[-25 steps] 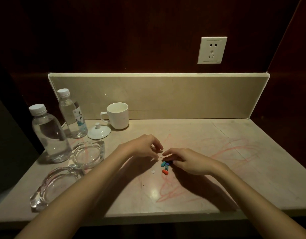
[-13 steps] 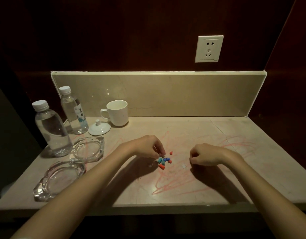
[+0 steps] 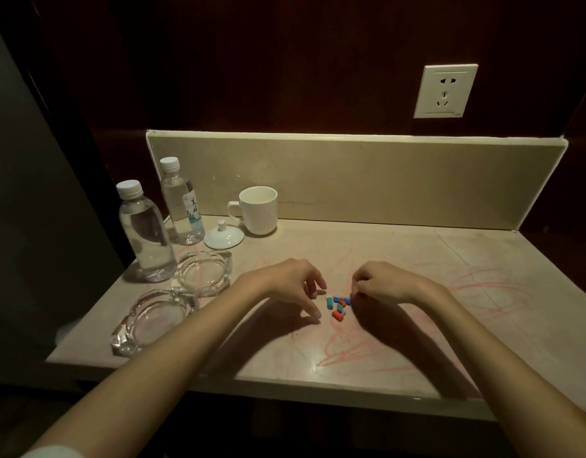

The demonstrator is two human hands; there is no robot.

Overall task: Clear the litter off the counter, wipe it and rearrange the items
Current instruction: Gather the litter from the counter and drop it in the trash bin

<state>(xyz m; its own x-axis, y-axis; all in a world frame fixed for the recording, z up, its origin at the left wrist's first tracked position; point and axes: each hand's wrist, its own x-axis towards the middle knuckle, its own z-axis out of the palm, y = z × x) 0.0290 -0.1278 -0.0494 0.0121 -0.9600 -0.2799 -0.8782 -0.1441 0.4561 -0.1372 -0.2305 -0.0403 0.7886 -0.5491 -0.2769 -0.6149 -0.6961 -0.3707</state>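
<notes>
Nearest, on the scribbled tabletop (image 3: 367,368), the small coloured bits (image 3: 337,305) lay heaped between both hands. The left hand (image 3: 293,285) hung loosely spread, holding nothing; the right hand (image 3: 381,284) seemingly pinched a reddish bit at the heap's edge. Farther left stood ashtrays (image 3: 159,320) and bottles (image 3: 146,236) — a careless sweep could probably scatter bits off the edge.

Glossy stone counter (image 3: 400,352), clear glass ashtrays (image 3: 204,271), plastic bottles (image 3: 146,233), glazed white ceramic mug (image 3: 258,209).

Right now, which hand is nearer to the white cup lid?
Left. The left hand lies in front of the lid, slightly right; the right hand is farther right, beyond the crayon bits.
</notes>
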